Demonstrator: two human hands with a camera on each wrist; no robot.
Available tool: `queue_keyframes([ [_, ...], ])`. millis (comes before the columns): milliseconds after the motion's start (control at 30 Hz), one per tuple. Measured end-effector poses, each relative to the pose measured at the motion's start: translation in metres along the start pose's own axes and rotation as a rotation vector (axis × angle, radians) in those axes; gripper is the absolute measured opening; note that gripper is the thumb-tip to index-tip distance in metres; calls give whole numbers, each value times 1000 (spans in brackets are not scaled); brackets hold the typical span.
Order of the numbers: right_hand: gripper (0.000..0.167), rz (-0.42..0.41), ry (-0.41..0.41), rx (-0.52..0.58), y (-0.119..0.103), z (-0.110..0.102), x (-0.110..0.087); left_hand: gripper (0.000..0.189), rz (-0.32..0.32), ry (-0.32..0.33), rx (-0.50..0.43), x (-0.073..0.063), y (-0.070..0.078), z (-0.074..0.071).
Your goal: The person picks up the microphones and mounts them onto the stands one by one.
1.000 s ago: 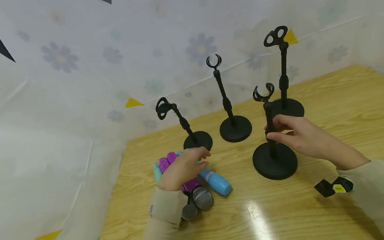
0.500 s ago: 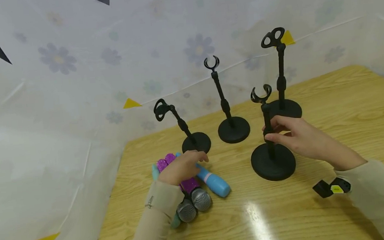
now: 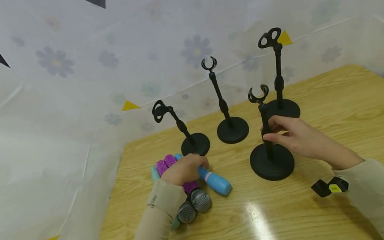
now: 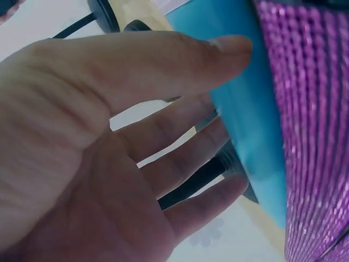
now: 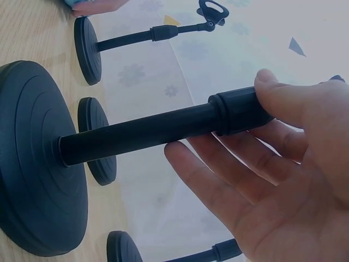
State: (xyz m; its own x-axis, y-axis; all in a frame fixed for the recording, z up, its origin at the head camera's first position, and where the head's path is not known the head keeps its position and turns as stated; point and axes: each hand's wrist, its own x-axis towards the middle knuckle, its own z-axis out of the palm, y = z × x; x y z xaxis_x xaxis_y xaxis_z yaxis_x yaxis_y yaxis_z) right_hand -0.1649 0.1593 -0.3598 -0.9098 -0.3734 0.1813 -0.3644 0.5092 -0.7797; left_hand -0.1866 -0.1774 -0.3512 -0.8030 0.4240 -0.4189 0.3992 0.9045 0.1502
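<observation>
Fingers, left hand (image 3: 186,169): now closed on the blue microphone (image 3: 219,184), thumb to one side; a moment ago they hung loose above it. Blue microphone: apparently lying on the table (image 3: 229,231), beside two purple microphones (image 3: 162,167). Right hand (image 3: 290,134): hold unchanged, thumb and fingers pinching the pole (image 3: 265,117) of the near stand (image 3: 273,169), upright, clip (image 3: 260,101) vacant. Our reading: with microphone gripped and stand steadied, we command both pieces at once.
</observation>
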Motion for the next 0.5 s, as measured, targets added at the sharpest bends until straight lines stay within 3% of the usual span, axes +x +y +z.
queue_keyframes([
  [333,23,16,-12,11,-1,-2,-1,42,21,5,52,7,3,3],
  [500,22,12,-10,8,-1,-2,-1,35,63,27,56,9,4,2],
])
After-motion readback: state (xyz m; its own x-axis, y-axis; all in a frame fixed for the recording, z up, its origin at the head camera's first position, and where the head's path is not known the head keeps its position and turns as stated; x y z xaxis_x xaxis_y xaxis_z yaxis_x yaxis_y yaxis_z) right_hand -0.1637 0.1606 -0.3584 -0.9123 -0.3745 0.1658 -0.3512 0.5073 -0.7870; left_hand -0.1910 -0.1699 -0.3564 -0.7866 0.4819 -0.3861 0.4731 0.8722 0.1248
